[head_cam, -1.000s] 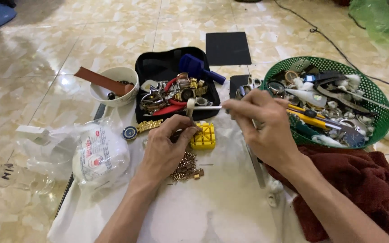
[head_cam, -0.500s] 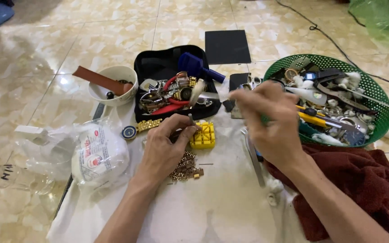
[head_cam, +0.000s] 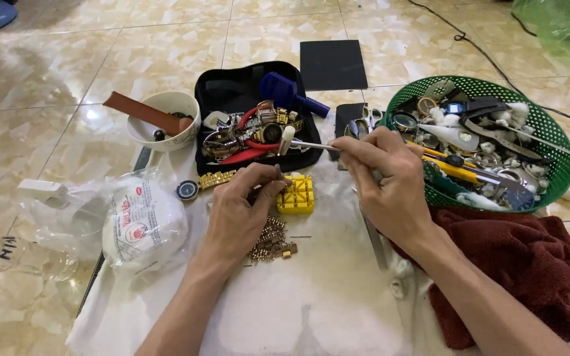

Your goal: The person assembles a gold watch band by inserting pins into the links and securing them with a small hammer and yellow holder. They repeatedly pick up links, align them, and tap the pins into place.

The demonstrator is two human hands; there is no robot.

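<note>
Now swinging the small hammer (head_cam: 298,143) lower toward the yellow block (head_cam: 296,195), right hand (head_cam: 382,181) gripping its thin handle tight. Left hand (head_cam: 242,209) pinching the gold watch band (head_cam: 270,238) against the block.

The right hand (head_cam: 390,181) has swung its small hammer (head_cam: 298,143) leftward.

You're working on a tiled floor (head_cam: 67,72), glossy beige marble pattern. A white cloth (head_cam: 311,310) is spread on it under your work. On the cloth: yellow block (head_cam: 297,196), gold band (head_cam: 272,240), black case (head_cam: 232,92), white bowl (head_cam: 166,122), plastic bag (head_cam: 133,221), dark red towel (head_cam: 522,264). Green basket (head_cam: 549,142) sits right, partly on the towel. Black pad (head_cam: 333,64) lies on bare tile behind the case. Clear bottle (head_cam: 14,254) far left, cable (head_cam: 470,39) top right.
</note>
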